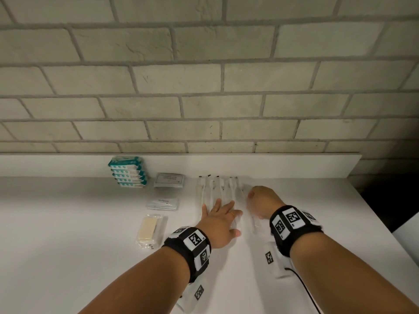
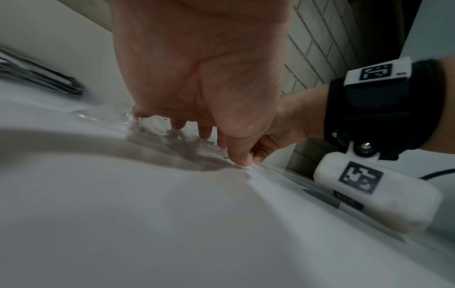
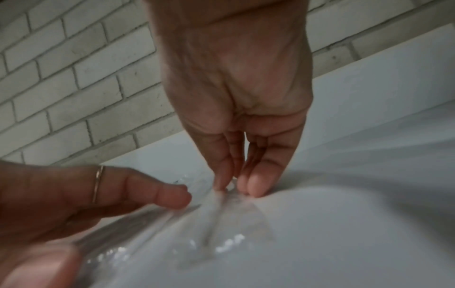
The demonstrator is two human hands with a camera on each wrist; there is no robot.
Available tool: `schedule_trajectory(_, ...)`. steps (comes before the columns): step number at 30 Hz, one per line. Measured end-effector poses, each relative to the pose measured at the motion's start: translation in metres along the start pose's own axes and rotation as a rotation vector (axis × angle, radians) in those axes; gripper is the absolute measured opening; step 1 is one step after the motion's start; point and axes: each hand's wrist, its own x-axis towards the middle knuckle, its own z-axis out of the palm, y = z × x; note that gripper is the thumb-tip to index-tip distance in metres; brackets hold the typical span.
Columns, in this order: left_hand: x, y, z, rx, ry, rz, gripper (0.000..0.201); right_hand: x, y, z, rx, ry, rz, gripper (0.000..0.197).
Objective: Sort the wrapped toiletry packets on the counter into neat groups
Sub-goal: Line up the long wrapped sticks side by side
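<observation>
Two hands on clear packets (image 1: 223, 189) nr backsplash: left hand (image 1: 218, 219) flat, right hand (image 1: 263, 200) fingers (image 3: 258, 175) pinching one.

Left hand (image 2: 197, 68) fingers (image 2: 240, 154) spread, pressing clear wrapped packets (image 2: 157, 126) on white counter (image 2: 147, 214) — right wristband (image 2: 379, 109) near.

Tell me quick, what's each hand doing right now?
Left hand: open, fingers spread flat on the row of clear packets.
Right hand: fingertips pinch one clear packet against the counter.
</observation>
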Motion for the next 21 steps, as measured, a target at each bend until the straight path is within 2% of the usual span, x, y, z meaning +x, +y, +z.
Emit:
schedule_trajectory(5, 0.001, -0.001, -0.001, -0.008, 0.001, -0.002, 0.060, 0.010, -0.009, 0.006, -0.142, 0.062, -0.103, 0.028)
schedule_trajectory(10, 0.003, -0.001, 0.000, -0.009, 0.000, -0.007, 0.061, 0.014, -0.003, 0.006, -0.083, 0.063, -0.131, 0.036)
schedule_trajectory(15, 0.003, 0.000, 0.000, -0.029, 0.015, -0.016, 0.070, 0.015, 0.005, 0.008, -0.035, 0.079, -0.169, 0.038)
schedule_trajectory(19, -0.006, 0.005, -0.002, -0.021, 0.069, 0.036, 0.076, 0.010, 0.020, 0.006, 0.139, 0.106, -0.121, 0.051)
schedule_trajectory(21, -0.020, 0.011, -0.007, 0.008, 0.080, 0.092, 0.073, 0.000, 0.032, 0.003, 0.167, 0.121, -0.085, 0.049)
